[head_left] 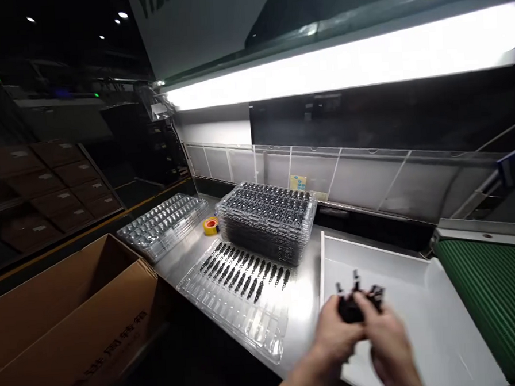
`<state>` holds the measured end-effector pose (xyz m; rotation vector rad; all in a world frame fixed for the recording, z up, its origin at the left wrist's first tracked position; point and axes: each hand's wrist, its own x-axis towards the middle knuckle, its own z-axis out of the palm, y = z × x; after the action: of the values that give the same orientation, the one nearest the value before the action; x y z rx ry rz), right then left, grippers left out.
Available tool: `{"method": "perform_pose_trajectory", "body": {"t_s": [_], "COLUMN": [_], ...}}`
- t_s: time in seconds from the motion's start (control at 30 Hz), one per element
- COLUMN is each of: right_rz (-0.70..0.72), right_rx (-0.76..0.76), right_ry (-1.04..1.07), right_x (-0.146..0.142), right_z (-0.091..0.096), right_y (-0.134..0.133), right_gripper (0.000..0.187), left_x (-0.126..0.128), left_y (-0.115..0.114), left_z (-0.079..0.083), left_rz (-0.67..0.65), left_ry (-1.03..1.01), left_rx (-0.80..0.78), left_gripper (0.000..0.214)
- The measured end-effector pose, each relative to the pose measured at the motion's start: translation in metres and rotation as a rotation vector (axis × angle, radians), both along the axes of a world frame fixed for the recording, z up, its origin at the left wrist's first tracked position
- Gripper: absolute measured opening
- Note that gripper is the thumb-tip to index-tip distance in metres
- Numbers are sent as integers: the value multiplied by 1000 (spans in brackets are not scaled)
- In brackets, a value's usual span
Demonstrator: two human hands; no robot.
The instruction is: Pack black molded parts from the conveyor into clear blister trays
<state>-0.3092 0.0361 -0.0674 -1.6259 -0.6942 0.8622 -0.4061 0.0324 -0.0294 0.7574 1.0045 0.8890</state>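
Observation:
My left hand [334,333] and my right hand [388,339] are together over the near left part of a white tray [422,299]. Both are closed round a bunch of small black plastic parts [358,300] whose ends stick up above the fingers. To the left of the hands lies a clear blister tray [241,297]; its far rows hold black parts and its near pockets show none. Behind it stands a stack of filled clear trays [269,215].
A stack of clear trays [164,224] without black parts lies at the left, with a yellow tape roll [211,225] beside it. An open cardboard box [69,318] stands at the near left. A green conveyor belt [495,290] runs along the right. Clear panels back the bench.

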Motion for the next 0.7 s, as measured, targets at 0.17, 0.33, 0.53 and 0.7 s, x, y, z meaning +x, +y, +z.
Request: {"method": "perform_pose_trajectory", "body": {"t_s": [0.17,0.33,0.53,0.7], "right_rz": [266,294,275,143], "right_rx": [-162,-164,-234,-350], "right_ry": [376,265,294,251], "right_x": [-123,-166,-186,-191], "right_z": [-30,-38,-69,-90], "right_y": [-38,-36,6,40], "right_gripper": [56,50,43,44], "left_x": [-118,-177,-222,-259], "left_y": [-38,-28,34,75], "left_z": [-37,-54,-100,-130], "left_rz": [61,86,71,66], "left_ry": [19,8,52,89], "left_rx": [-110,-132,-227,-382], "left_gripper": [42,46,44,49]}}
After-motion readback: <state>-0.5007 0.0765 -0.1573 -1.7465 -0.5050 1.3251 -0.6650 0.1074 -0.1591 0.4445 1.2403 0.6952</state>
